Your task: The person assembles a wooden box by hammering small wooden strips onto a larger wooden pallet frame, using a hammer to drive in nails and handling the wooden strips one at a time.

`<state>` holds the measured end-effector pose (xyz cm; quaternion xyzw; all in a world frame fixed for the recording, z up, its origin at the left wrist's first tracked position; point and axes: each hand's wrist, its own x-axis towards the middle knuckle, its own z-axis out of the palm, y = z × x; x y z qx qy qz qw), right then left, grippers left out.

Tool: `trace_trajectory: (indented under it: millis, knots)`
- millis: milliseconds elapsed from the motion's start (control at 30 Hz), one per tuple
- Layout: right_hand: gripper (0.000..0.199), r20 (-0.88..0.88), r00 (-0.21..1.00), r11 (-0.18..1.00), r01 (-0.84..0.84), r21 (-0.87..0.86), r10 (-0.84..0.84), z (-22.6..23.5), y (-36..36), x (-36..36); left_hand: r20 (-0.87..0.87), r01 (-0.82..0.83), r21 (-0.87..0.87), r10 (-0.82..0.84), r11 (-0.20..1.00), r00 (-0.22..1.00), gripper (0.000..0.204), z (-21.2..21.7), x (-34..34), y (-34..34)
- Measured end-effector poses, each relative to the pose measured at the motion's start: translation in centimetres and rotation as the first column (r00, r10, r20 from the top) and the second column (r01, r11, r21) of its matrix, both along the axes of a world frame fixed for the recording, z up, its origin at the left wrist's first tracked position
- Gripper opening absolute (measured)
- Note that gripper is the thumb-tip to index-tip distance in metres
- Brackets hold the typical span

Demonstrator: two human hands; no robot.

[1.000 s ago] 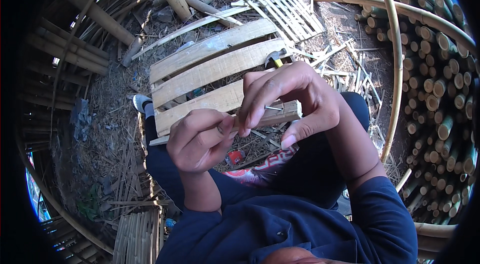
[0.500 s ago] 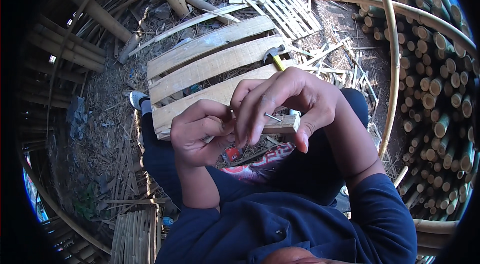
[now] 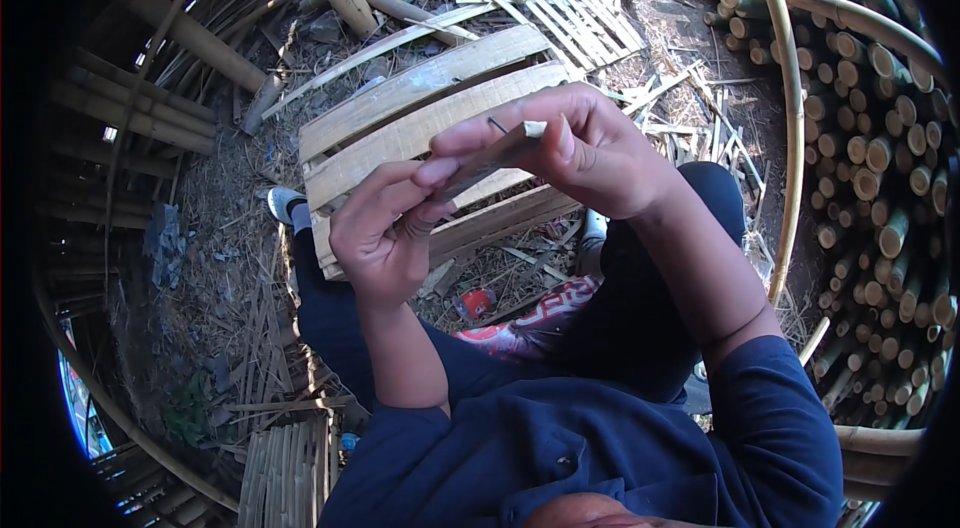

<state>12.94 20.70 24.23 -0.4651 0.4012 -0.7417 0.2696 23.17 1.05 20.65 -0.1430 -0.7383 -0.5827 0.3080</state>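
Observation:
Raised over the slatted wooden pallet (image 3: 420, 133), a short wooden strip (image 3: 490, 165) is held tilted between my two hands. Its far-right end is higher in the picture. A thin nail (image 3: 497, 125) stands out from it near that end, beside my right fingers. My left hand (image 3: 385, 238) pinches the lower-left end between thumb and fingers. My right hand (image 3: 600, 153) is closed round the other end, its thumb at the end and its fingers along the far side. The fingers partly cover the strip.
Cut bamboo poles (image 3: 880, 178) are stacked at the right, behind a bent bamboo pole (image 3: 790, 128). A smaller slatted panel (image 3: 570, 13) lies beyond the pallet. Bamboo scraps litter the ground. A red wrapper (image 3: 476, 304) lies near my legs, and a bundle of strips (image 3: 285, 473) at the lower left.
Both hands have lifted the strip up and away over the pallet and turned it to a slant. The hammer seen earlier on the pallet is now hidden behind my right hand.

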Motion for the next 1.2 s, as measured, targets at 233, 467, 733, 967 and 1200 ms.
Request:
trace_trajectory:
  millis: [233,467,733,967,1200]
  knots:
    - [0.063,0.275,0.961,1.000,0.015,-0.021,-0.008,0.8,0.4,-0.1,0.097,-0.087,-0.062,0.093,0.994,0.991,0.014,2.3,0.9,1.2]
    - [0.045,0.190,0.982,1.000,0.022,-0.015,-0.019,1.0,0.7,0.2,0.159,-0.056,0.079,0.043,0.995,0.986,0.014,3.4,2.2,2.2]
    - [0.042,0.180,0.984,1.000,0.007,0.005,-0.008,1.0,0.7,0.3,0.123,-0.060,0.038,0.055,0.997,0.991,0.014,3.4,2.7,2.4]
    - [0.047,0.163,0.986,1.000,0.024,0.016,-0.026,0.9,0.8,0.3,0.125,-0.085,0.010,0.083,0.996,0.989,0.015,3.4,2.7,2.5]
    - [0.064,0.289,0.957,0.999,0.009,0.033,-0.018,0.5,0.3,0.0,0.100,-0.127,-0.051,0.132,0.991,0.986,0.013,2.8,2.1,2.3]
